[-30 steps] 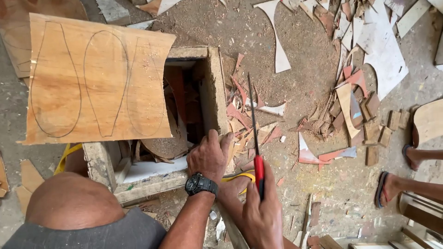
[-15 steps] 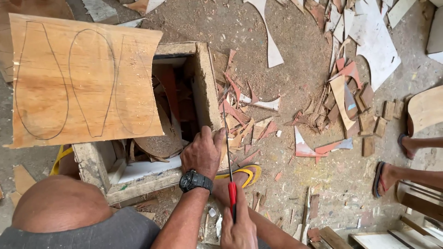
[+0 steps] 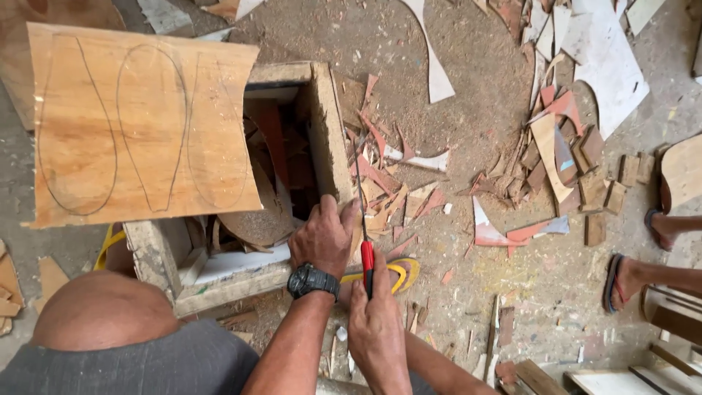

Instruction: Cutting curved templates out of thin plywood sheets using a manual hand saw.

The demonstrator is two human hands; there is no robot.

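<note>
Right hand (image 3: 376, 329) clenches the red-handled saw (image 3: 364, 219); left hand (image 3: 322, 238) braces the workpiece: keep strokes short, blade upright.

Two hands (image 3: 322, 238), one saw (image 3: 363, 212)

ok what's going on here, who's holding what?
A person sits over an open wooden box half full of offcuts. The left hand, with a black wristwatch, rests on the box's corner. The right hand holds a red-handled blade pointing away from the body, just beside the box. A plywood sheet with three outlines drawn on it lies across the box's far side. Wood scraps litter the floor; another person's sandalled feet show at right.
</note>
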